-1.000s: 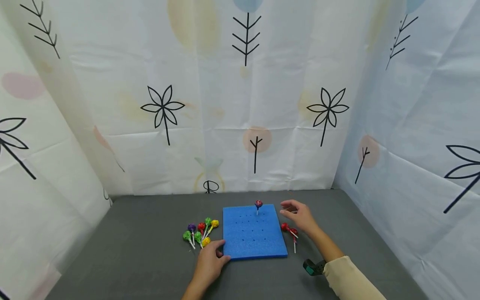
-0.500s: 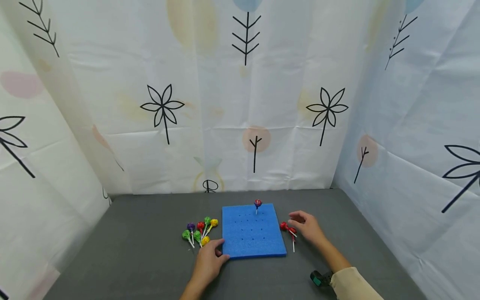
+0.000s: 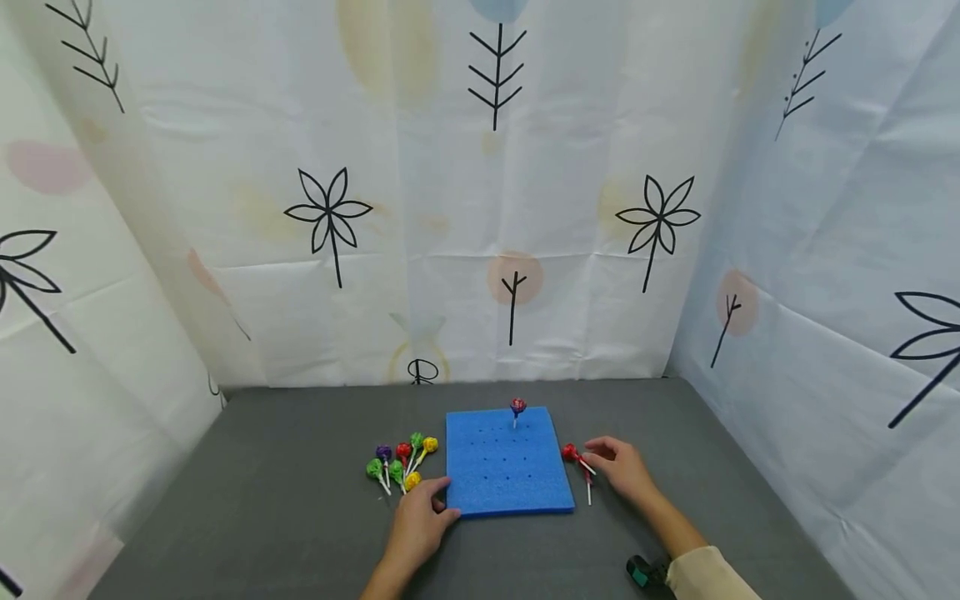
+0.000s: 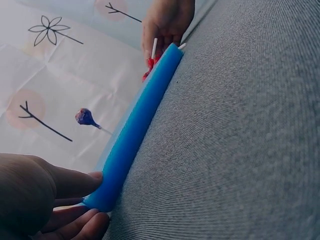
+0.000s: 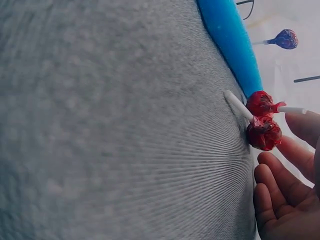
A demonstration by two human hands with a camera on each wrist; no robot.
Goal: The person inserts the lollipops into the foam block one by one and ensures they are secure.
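Note:
My left hand [image 3: 416,525] pinches the near left corner of a blue foam board [image 3: 510,493] with rows of small holes. One lollipop [image 3: 517,405] with a red and purple wrapper stands upright in a far hole of it. Just right of the board lie two red lollipops [image 5: 264,134], their white sticks crossing. My right hand [image 3: 624,472] is at these two, fingers loosely bent, with its thumb and index finger beside the heads. In the head view it hides one of the heads. Whether a fingertip touches a wrapper I cannot tell.
Left of the board lies a loose group of several lollipops, among them a purple one [image 3: 384,453], a red one [image 3: 403,450] and a yellow one [image 3: 430,444]. A patterned cloth [image 3: 420,292] hangs around the grey table [image 3: 300,500].
My right hand has moved from beside the board's far right edge back toward me and slightly right, down to the red lollipops. My left hand stays on the board's corner.

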